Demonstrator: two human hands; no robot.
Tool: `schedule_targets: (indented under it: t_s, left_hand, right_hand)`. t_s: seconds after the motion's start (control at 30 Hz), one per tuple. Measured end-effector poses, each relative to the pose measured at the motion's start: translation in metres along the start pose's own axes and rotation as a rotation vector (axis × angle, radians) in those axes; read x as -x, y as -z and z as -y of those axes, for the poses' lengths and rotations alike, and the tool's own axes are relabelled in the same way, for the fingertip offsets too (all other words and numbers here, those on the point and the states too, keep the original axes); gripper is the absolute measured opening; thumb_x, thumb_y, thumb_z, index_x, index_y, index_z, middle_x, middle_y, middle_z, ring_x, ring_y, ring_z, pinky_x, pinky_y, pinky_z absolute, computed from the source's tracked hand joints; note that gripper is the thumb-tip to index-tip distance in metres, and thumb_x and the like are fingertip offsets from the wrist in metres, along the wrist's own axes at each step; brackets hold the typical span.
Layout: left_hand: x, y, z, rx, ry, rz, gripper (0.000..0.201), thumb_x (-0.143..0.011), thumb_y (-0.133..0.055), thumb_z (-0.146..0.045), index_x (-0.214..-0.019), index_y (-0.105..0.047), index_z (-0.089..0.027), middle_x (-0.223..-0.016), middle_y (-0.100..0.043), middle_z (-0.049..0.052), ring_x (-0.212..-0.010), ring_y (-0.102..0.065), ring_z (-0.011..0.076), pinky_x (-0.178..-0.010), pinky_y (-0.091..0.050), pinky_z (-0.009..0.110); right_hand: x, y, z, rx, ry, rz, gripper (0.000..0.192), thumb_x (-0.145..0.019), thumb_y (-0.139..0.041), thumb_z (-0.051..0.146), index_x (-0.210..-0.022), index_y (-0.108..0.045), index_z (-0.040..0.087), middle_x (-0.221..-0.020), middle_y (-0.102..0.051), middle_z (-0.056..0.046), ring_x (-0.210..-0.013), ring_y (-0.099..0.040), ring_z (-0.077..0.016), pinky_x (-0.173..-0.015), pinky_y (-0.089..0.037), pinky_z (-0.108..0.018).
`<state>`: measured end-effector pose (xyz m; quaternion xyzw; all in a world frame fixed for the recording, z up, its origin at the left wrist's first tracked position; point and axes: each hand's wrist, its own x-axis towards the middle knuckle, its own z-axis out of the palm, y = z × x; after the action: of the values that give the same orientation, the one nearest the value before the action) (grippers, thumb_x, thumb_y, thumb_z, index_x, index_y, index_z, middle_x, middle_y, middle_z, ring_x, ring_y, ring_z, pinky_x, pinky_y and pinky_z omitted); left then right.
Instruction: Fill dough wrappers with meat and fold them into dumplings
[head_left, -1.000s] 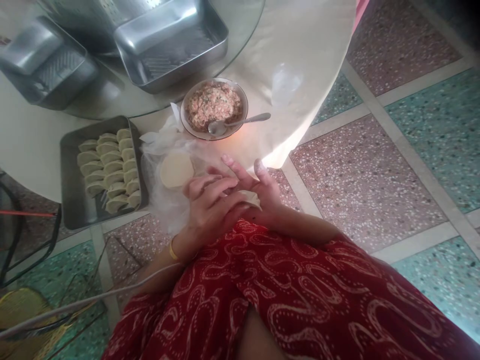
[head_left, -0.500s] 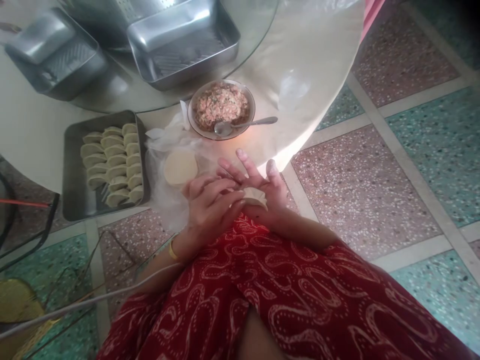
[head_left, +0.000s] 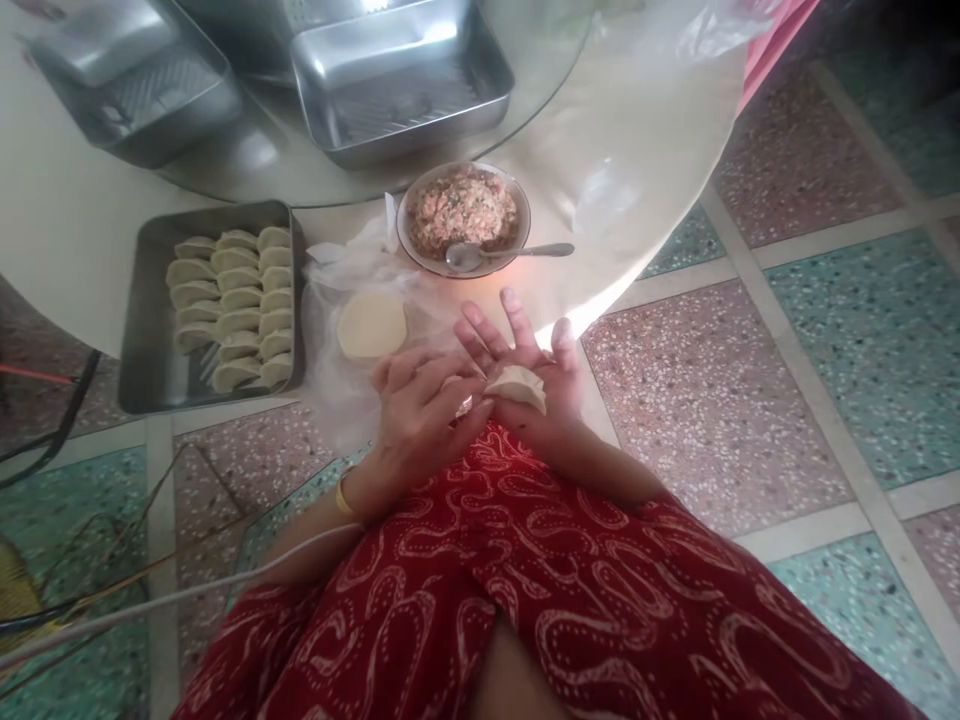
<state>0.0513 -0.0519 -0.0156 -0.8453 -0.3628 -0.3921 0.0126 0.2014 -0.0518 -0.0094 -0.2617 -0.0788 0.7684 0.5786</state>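
A half-moon dumpling (head_left: 517, 387) with a folded edge rests on the upturned palm of my right hand (head_left: 551, 400), whose fingers are spread apart. From the left, my left hand (head_left: 420, 405) reaches over with bent fingers, and its fingertips and thumb close on the dumpling's left end. Part of that contact is hidden behind the fingers. Beyond my left hand, a round dough wrapper stack (head_left: 372, 326) lies on thin clear plastic. A bowl (head_left: 401, 235) of minced filling (head_left: 465, 210) stands farther up, with a metal spoon (head_left: 551, 250) lying across its near rim.
At the left, a metal tray (head_left: 150, 340) holds rows of finished dumplings (head_left: 240, 280). Two deeper metal pans (head_left: 420, 135) (head_left: 150, 140) stand at the back around a glass turntable (head_left: 525, 130). Crumpled plastic (head_left: 600, 200) lies right of the bowl. A pale cable (head_left: 180, 597) crosses low at left.
The view has shifted slightly. My left hand has drawn back leftward a little, so more of the dumpling shows on the right palm.
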Motion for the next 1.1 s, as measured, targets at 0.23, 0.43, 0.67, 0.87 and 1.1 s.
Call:
schedule_targets:
  t_s: [0.23, 0.43, 0.67, 0.87, 1.1]
  left_hand:
    - [0.001, -0.002, 0.002, 0.018, 0.015, -0.045, 0.01, -0.085, -0.071, -0.025, -0.088, -0.062, -0.026, -0.093, -0.071, -0.002, -0.096, -0.06, 0.0202, -0.084, -0.042, 0.039]
    - [0.001, 0.001, 0.002, 0.035, 0.036, -0.065, 0.012, -0.086, -0.072, -0.031, -0.093, -0.064, -0.025, -0.09, -0.07, 0.0, -0.092, -0.061, 0.0201, -0.083, -0.042, 0.04]
    - [0.002, 0.008, -0.001, 0.012, -0.028, -0.042, 0.013, -0.083, -0.075, -0.02, -0.09, -0.064, -0.024, -0.088, -0.07, -0.001, -0.093, -0.059, 0.0201, -0.081, -0.044, 0.038]
    - [0.004, 0.015, 0.002, 0.006, -0.02, -0.019, 0.022, -0.082, -0.078, -0.026, -0.1, -0.066, -0.024, -0.092, -0.07, 0.002, -0.091, -0.061, 0.0205, -0.083, -0.047, 0.039]
    - [0.003, 0.016, -0.001, -0.079, -0.098, 0.009, 0.016, -0.085, -0.074, -0.022, -0.098, -0.065, -0.026, -0.09, -0.073, -0.001, -0.094, -0.062, 0.0203, -0.081, -0.048, 0.037]
  right_hand:
    - [0.0, -0.001, -0.001, 0.022, 0.021, 0.009, 0.058, -0.087, -0.038, 0.07, -0.134, -0.052, 0.038, -0.127, -0.068, -0.002, -0.121, -0.062, -0.022, -0.1, -0.051, -0.046]
    - [0.002, -0.008, -0.004, 0.05, -0.03, 0.008, 0.054, -0.091, -0.027, 0.068, -0.128, -0.055, 0.04, -0.124, -0.07, 0.002, -0.12, -0.061, -0.0206, -0.102, -0.05, -0.044]
    - [0.002, -0.005, -0.008, 0.082, -0.052, 0.036, 0.062, -0.09, -0.026, 0.071, -0.137, -0.05, 0.038, -0.139, -0.062, -0.002, -0.125, -0.059, -0.0219, -0.099, -0.052, -0.045]
    - [0.004, -0.005, -0.01, 0.051, -0.085, 0.106, 0.061, -0.091, -0.027, 0.07, -0.133, -0.057, 0.037, -0.136, -0.066, 0.0, -0.117, -0.064, -0.0202, -0.096, -0.055, -0.043]
    - [0.004, -0.003, -0.013, 0.014, -0.106, 0.078, 0.054, -0.089, -0.037, 0.07, -0.122, -0.063, 0.037, -0.126, -0.072, 0.002, -0.118, -0.065, -0.0194, -0.102, -0.053, -0.041]
